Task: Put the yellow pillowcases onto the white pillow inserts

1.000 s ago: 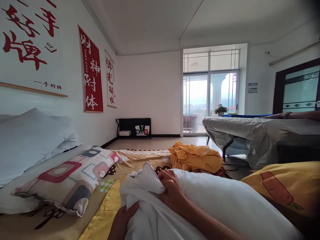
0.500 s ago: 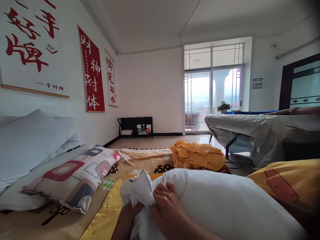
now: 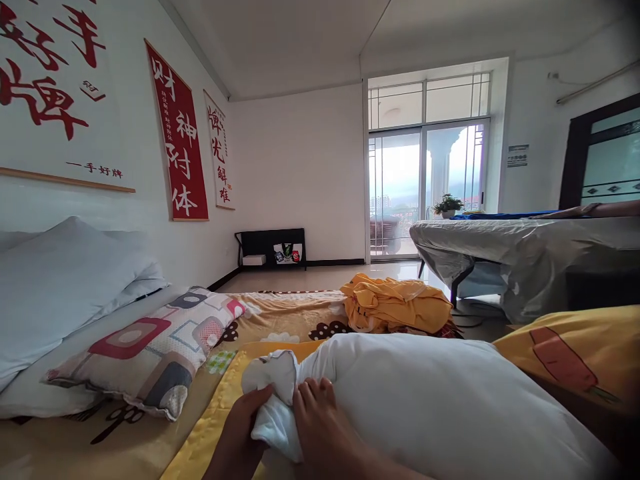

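A plump white pillow (image 3: pixel 425 400) lies across the front of the bed, its gathered end turned toward the middle. My left hand (image 3: pixel 245 427) is closed on the loose white cloth at that end, thumb on top. Right beside it my right hand (image 3: pixel 320 420) grips the same bunched cloth, fingers curled over where it meets the full part. A folded flap of the cloth (image 3: pixel 273 373) stands up above both hands. Beneath the pillow is a shiny yellow cloth (image 3: pixel 215 393). Parts of both palms are hidden.
A patterned pillow (image 3: pixel 155 347) and a large white pillow (image 3: pixel 75 287) lie on the left. Crumpled yellow fabric (image 3: pixel 397 303) sits at the bed's far edge. On the right are yellow printed fabric (image 3: pixel 575 353) and a plastic-covered table (image 3: pixel 500 247), with a person's arm (image 3: pixel 615 209) on it.
Both hands have shifted slightly along the gathered cloth, and the left has moved a little left. The cloth between them is folded differently. The view has tilted slightly.
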### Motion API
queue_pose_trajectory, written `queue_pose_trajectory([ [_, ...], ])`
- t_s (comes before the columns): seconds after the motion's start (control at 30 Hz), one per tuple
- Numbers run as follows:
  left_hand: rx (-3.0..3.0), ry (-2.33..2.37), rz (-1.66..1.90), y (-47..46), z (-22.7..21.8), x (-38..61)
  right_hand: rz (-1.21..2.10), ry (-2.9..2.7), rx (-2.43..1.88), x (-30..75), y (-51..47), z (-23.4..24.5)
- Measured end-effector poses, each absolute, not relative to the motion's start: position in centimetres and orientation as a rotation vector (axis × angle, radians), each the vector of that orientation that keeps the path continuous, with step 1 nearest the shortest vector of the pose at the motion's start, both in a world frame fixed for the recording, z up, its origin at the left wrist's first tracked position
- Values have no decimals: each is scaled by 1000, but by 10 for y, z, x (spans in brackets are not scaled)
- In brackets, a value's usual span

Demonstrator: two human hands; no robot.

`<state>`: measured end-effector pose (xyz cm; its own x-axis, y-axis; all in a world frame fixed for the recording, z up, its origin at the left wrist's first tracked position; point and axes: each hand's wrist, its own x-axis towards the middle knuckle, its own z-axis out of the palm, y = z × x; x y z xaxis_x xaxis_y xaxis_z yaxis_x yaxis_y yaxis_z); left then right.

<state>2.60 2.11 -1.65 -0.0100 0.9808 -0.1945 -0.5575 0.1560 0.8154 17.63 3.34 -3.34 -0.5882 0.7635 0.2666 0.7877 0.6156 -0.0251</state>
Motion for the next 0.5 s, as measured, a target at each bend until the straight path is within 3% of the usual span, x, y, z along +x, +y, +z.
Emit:
queue_pose_trajectory([
  [0.27, 958, 775, 1262, 20, -36, 18, -1, -2446, -1242, 198, 36, -12],
  [0.5, 1389, 924, 1058, 13, -77, 5, -158, -2313, -1405, 246, 58, 61],
])
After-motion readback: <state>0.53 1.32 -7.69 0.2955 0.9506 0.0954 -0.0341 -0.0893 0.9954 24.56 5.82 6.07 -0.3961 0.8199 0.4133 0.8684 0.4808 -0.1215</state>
